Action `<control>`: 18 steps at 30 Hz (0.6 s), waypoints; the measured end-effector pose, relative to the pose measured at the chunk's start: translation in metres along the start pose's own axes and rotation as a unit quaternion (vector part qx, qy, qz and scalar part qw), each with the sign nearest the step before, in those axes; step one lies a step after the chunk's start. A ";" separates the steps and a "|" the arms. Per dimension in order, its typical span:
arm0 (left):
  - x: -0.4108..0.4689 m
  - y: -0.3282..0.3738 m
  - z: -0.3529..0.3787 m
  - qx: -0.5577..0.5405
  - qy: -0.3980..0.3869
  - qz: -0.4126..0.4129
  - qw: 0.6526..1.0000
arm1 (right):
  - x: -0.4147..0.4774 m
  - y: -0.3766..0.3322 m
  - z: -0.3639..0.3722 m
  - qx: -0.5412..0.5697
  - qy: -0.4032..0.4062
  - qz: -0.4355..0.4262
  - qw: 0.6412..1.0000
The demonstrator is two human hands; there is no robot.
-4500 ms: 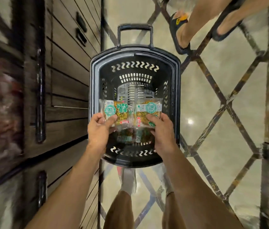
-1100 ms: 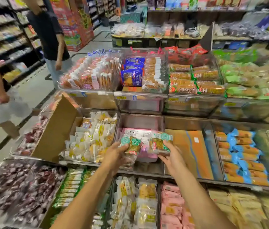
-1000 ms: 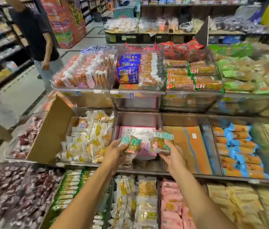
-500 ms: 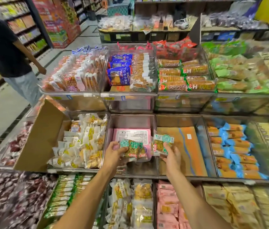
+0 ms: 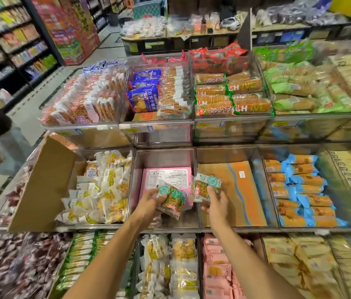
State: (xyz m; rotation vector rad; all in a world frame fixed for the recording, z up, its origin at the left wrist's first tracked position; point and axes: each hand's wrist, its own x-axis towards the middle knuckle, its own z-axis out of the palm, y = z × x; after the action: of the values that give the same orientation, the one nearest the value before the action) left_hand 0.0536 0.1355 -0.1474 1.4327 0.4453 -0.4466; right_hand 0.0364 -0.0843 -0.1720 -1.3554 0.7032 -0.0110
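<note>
Over the middle clear bin (image 5: 163,157), your left hand (image 5: 148,201) curls fingers and thumb round a green-labelled packet (image 5: 173,198), above a pink box (image 5: 166,175). At its three o'clock, just beside, your right hand (image 5: 215,205) pinches a second packet (image 5: 205,186).

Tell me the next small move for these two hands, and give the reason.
Probably lower both hands and set the packets into the middle bin. The left hand grips a green-labelled packet above the pink box lying there; the right hand pinches a matching packet over that bin's right divider, so it likely needs a slight shift leftward first.
</note>
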 end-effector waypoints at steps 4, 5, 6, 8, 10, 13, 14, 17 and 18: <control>-0.002 0.001 0.003 0.006 -0.092 -0.033 0.995 | -0.004 0.001 0.002 0.003 0.006 -0.012 1.000; -0.004 0.004 0.004 0.014 -0.124 -0.024 0.992 | 0.002 0.007 0.003 0.002 0.010 -0.016 1.000; -0.004 0.007 0.005 0.035 -0.144 -0.013 0.989 | 0.008 0.014 0.003 -0.003 0.011 -0.018 1.000; -0.005 0.013 0.009 0.103 -0.154 0.016 0.983 | 0.021 0.028 0.003 -0.010 0.008 -0.012 1.000; -0.002 0.016 0.010 0.184 -0.176 0.046 0.966 | 0.019 0.027 0.003 -0.019 0.005 -0.007 1.000; -0.004 0.017 0.014 0.286 -0.245 0.047 0.925 | 0.010 0.018 0.004 -0.023 0.001 -0.004 1.000; -0.004 0.017 0.016 0.296 -0.253 0.033 0.921 | 0.009 0.017 0.004 -0.027 0.003 -0.006 1.000; -0.009 0.024 0.022 0.299 -0.238 -0.009 0.924 | 0.015 0.023 0.004 -0.034 0.004 -0.013 0.999; -0.010 0.027 0.024 0.305 -0.228 -0.027 0.924 | 0.017 0.026 0.004 -0.032 0.004 -0.012 0.999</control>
State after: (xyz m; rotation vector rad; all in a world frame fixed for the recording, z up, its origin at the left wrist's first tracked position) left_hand 0.0607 0.1143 -0.1169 1.8425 -0.0493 -0.9998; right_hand 0.0416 -0.0812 -0.2020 -1.4258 0.6989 -0.0129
